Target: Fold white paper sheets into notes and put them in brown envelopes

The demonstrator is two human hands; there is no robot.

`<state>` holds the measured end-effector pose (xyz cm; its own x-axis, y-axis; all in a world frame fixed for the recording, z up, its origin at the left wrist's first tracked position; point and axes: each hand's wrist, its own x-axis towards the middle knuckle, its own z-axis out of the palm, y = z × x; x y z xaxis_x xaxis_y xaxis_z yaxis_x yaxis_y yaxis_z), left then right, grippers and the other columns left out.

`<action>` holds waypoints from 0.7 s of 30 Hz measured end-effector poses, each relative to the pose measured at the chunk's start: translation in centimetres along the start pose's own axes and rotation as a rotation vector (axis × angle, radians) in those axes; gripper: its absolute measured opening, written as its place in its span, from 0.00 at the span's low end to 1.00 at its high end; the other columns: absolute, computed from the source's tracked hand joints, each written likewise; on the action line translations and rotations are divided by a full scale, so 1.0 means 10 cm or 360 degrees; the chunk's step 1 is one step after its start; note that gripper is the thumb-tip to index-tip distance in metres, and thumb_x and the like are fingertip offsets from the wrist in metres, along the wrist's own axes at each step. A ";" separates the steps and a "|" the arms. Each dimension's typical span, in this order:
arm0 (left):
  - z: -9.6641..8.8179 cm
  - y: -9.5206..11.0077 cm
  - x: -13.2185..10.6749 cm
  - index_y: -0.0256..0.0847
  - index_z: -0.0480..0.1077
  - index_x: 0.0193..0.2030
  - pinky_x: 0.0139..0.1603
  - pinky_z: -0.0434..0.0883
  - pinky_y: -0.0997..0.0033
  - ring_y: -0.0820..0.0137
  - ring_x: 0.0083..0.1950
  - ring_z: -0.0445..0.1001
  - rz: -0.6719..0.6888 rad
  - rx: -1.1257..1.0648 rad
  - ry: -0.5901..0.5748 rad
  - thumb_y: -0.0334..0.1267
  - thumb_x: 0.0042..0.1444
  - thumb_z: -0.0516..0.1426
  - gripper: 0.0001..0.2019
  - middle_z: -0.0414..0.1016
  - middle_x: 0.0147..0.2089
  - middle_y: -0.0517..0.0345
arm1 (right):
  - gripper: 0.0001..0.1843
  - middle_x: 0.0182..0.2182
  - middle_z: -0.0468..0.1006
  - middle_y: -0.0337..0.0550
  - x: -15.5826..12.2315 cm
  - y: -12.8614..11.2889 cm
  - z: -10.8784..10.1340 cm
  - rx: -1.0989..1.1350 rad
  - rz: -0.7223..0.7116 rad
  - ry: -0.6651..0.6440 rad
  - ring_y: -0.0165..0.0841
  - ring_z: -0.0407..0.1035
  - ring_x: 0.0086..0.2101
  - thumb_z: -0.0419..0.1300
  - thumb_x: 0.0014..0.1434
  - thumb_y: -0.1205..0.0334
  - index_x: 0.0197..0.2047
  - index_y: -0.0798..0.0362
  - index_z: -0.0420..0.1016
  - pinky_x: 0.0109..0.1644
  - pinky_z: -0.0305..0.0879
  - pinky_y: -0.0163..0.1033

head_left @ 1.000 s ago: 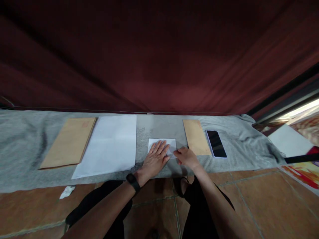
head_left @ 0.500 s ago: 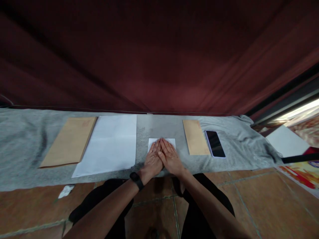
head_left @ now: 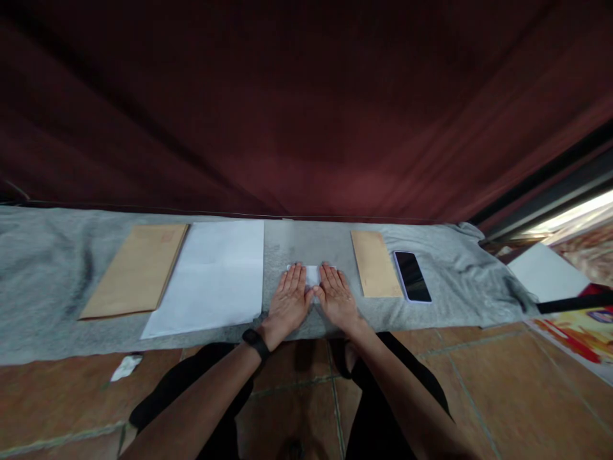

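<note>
As left hand [head_left: 287, 303], right hand [head_left: 338, 299] press, paper [head_left: 312, 275] beneath (middle showing).

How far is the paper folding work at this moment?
Done: the small white paper looks folded and lies on the grey cloth. In hand: the left hand and right hand press flat on it, side by side. Left, probably: the large white sheet lies spread open, and the small brown envelope lies apart from the paper.

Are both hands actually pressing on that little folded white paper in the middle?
Touching. The head view shows the left hand and right hand lying flat, palms down, on the folded white paper, which shows only between them.
</note>
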<state>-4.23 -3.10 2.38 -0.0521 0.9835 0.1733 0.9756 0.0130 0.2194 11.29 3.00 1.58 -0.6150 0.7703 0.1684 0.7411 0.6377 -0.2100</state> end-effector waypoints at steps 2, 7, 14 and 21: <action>0.01 -0.01 0.00 0.25 0.52 0.73 0.75 0.50 0.52 0.56 0.77 0.47 -0.0047 0.0007 0.0008 0.46 0.69 0.44 0.32 0.52 0.75 0.36 | 0.32 0.72 0.50 0.52 0.01 0.04 0.00 -0.0013 0.0017 0.0012 0.40 0.45 0.71 0.39 0.74 0.52 0.73 0.62 0.50 0.73 0.42 0.50; 0.01 -0.03 -0.02 0.25 0.51 0.73 0.75 0.49 0.52 0.56 0.77 0.47 -0.0119 0.0034 0.0018 0.47 0.69 0.44 0.33 0.51 0.75 0.36 | 0.32 0.71 0.52 0.54 0.01 0.10 -0.01 -0.0046 0.0116 0.0055 0.42 0.47 0.70 0.41 0.74 0.51 0.74 0.61 0.49 0.73 0.44 0.52; -0.02 -0.08 -0.09 0.26 0.51 0.73 0.74 0.51 0.50 0.55 0.76 0.49 -0.0190 0.0014 0.0052 0.45 0.69 0.43 0.32 0.51 0.75 0.36 | 0.35 0.71 0.53 0.59 -0.04 0.17 -0.02 -0.0096 0.0218 0.0080 0.45 0.48 0.70 0.42 0.73 0.49 0.73 0.64 0.50 0.71 0.47 0.54; -0.01 -0.07 -0.13 0.24 0.53 0.72 0.74 0.52 0.50 0.55 0.76 0.49 -0.0228 0.0061 0.0114 0.43 0.68 0.43 0.31 0.53 0.74 0.35 | 0.34 0.70 0.55 0.61 -0.09 0.16 -0.15 -0.0141 0.0262 0.0047 0.45 0.50 0.69 0.43 0.72 0.51 0.72 0.66 0.52 0.71 0.49 0.52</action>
<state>-4.87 -4.36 2.07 -0.2050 0.9557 0.2111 0.9644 0.1605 0.2101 13.45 3.38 2.58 -0.4764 0.8632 0.1671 0.8527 0.4999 -0.1518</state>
